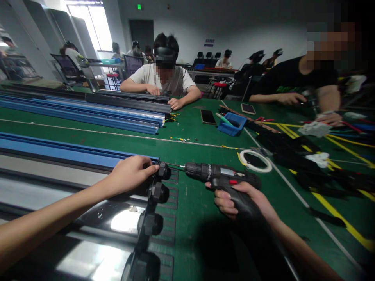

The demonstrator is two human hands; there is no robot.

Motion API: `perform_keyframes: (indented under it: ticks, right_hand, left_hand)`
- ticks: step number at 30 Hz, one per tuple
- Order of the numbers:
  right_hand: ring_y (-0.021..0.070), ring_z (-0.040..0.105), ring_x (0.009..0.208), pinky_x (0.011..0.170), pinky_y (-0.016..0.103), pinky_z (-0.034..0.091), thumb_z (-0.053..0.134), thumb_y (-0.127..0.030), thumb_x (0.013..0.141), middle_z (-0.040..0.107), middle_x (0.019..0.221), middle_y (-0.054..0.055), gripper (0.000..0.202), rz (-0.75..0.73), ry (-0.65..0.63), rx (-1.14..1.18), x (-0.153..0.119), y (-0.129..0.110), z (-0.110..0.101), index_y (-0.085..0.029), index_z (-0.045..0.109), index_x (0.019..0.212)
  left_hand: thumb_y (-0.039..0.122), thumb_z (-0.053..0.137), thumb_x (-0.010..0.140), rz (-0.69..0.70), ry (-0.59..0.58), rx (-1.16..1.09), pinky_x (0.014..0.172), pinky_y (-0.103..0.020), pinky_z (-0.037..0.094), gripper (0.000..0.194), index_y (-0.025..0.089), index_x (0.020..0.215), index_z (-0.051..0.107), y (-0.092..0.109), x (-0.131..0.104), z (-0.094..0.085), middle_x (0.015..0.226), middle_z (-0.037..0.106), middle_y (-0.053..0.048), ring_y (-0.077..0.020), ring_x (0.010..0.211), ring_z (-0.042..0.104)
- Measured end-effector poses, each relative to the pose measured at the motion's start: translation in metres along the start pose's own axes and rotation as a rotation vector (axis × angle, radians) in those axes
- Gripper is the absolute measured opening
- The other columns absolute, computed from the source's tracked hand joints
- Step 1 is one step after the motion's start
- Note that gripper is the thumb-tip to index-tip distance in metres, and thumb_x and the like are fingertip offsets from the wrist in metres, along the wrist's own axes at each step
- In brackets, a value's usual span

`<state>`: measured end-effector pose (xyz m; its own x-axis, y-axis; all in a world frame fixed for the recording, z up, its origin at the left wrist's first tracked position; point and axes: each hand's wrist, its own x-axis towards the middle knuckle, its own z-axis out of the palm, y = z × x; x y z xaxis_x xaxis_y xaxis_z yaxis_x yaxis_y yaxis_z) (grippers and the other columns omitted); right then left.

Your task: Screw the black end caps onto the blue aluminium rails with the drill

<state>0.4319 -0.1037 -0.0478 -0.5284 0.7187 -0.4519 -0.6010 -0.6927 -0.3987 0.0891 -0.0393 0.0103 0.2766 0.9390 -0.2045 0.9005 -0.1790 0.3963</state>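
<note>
Table surroundings: the green table [187, 212] runs beneath the power drill [216, 173], which serves as the landmark.
Beyond the drill: a blue bin [233, 127], a dark-screened phone [208, 116] to its left and a second phone [248, 109] farther off.
Beside the drill's rear end: a white ring [268, 166] lies just past it.
Right of the drill: yellow strips [335, 216] and dark material cross the table.
Far left of the drill: blue rails [88, 117] lie lengthwise; a co-worker [168, 74] sits behind their ends, and another person [304, 84] works beyond the drill to the right.
Left of the drill: blue and silver profiles [73, 150] lie side by side, with black cable glands [160, 192] in a row at their near ends.
Obstruction at the bit: left fingers cover the corner of the profiles; whether the bit's tip is seated cannot be told.
Drill position: held in the right hand [234, 197], bit [173, 165] pointing left toward the left hand [136, 171].
Right hand: closed around the grip, index finger at the trigger area, forearm rising from lower right.
Left hand: palm down, fingers curled, thumb and forefinger nearly together at the topmost gland; whether they pinch anything cannot be told.
</note>
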Motion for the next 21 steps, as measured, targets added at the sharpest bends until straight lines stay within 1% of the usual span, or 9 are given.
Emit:
perform_keyframes:
  ticks: [4, 9, 21]
  right_hand:
    - [0.0123, 0.042, 0.056, 0.05, 0.023, 0.041, 0.06, -0.027, 0.074, 0.045, 0.07, 0.001, 0.039, -0.008, 0.012, 0.0, 0.0004, -0.0001, 0.0036, -0.009, 0.061, 0.109]
    - [0.0144, 0.044, 0.057, 0.048, 0.024, 0.042, 0.058, -0.027, 0.073, 0.047, 0.071, 0.004, 0.039, -0.002, 0.051, 0.003, 0.0004, -0.0008, 0.0081, -0.01, 0.06, 0.108]
    - [0.0142, 0.046, 0.056, 0.049, 0.024, 0.044, 0.056, -0.026, 0.076, 0.047, 0.071, 0.003, 0.045, -0.017, 0.041, 0.026, 0.0016, -0.0002, 0.005, -0.008, 0.056, 0.117]
  left_hand:
    - [0.063, 0.041, 0.095, -0.003, -0.005, 0.011, 0.063, -0.03, 0.031, 0.049, 0.025, 0.088, 0.07, 0.0006, -0.0003, -0.0008, 0.075, 0.067, -0.002, -0.0225, 0.075, 0.061]
    - [0.063, 0.039, 0.096, 0.013, 0.004, 0.032, 0.064, -0.03, 0.032, 0.05, 0.024, 0.089, 0.069, 0.0016, -0.0014, 0.0, 0.081, 0.07, -0.003, -0.0235, 0.079, 0.063]
    - [0.061, 0.037, 0.097, 0.022, 0.007, 0.042, 0.068, -0.032, 0.036, 0.049, 0.023, 0.09, 0.068, 0.0013, -0.0009, 0.0007, 0.087, 0.072, -0.005, -0.0255, 0.084, 0.065]
